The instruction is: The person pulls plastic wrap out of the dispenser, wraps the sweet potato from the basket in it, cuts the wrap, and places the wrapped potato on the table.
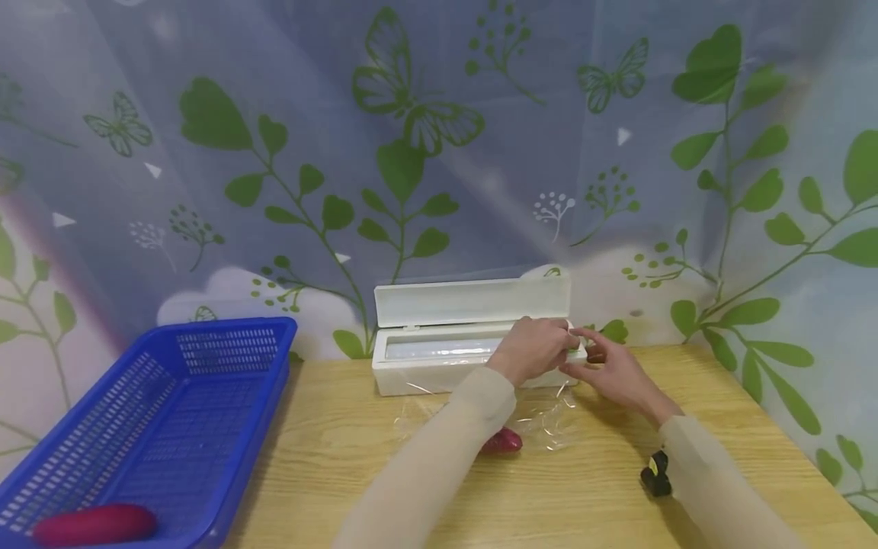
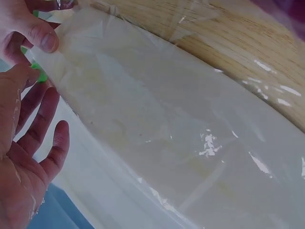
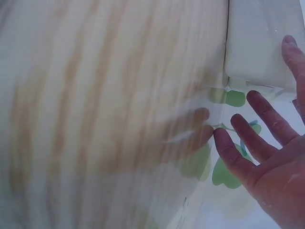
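Note:
A white cling film dispenser (image 1: 411,379) stands at the back of the table, its lid (image 1: 473,301) raised. A clear sheet of cling film (image 2: 209,148) drapes over its front onto the wood. My left hand (image 1: 533,349) is at the dispenser's right end and pinches a small green slider (image 2: 39,72) on the edge. With thumb and forefinger, my right hand (image 1: 613,375) grips the same end, the thumb (image 3: 291,52) against the white face and the other fingers spread. A smooth, long magenta vegetable (image 1: 504,441) lies below the film, partly hidden by my left sleeve.
A blue plastic basket (image 1: 264,412) stands at the left, with another magenta vegetable (image 1: 96,524) in its near end. Behind the table (image 1: 329,473) hangs a leaf-and-butterfly cloth (image 1: 473,191). A black device (image 1: 656,474) is at my right wrist.

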The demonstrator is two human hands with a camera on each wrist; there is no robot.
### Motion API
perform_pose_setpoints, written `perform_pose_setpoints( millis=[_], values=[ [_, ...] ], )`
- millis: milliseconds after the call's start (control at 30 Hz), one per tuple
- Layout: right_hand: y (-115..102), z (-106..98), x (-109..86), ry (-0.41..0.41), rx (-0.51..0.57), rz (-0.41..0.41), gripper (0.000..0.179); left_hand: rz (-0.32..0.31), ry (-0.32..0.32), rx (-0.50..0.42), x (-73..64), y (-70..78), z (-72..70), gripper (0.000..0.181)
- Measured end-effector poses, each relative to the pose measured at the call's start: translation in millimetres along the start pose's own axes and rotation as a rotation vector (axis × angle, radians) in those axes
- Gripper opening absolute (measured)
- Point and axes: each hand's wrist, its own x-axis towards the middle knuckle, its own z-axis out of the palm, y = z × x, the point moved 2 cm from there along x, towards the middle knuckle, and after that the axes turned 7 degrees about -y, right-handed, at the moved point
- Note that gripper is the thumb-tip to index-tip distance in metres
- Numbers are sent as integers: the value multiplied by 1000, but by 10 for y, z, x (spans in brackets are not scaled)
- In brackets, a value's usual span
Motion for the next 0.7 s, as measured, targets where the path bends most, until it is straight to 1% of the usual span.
perform_pose_setpoints(
  millis=[133, 233, 433, 600, 700],
  values=[
    [-39, -5, -6, -8, -28, -3, 81, 2, 24, -15, -6, -20, 37, 23],
    [-37, 0, -20, -17, -44, -16, 82, 5, 37, -12, -1, -6, 65, 23],
    [-24, 0, -26, -56, -90, -46, 87, -1, 23, 3, -10, 35, 84, 21],
    [-14, -23, -3, -61, -157, -27, 90, -3, 12, 15, -21, 39, 64, 21],
    [-10, -21, 20, -55, -161, -25, 91, -13, -3, 34, -25, 16, 46, 20]
  ],
)
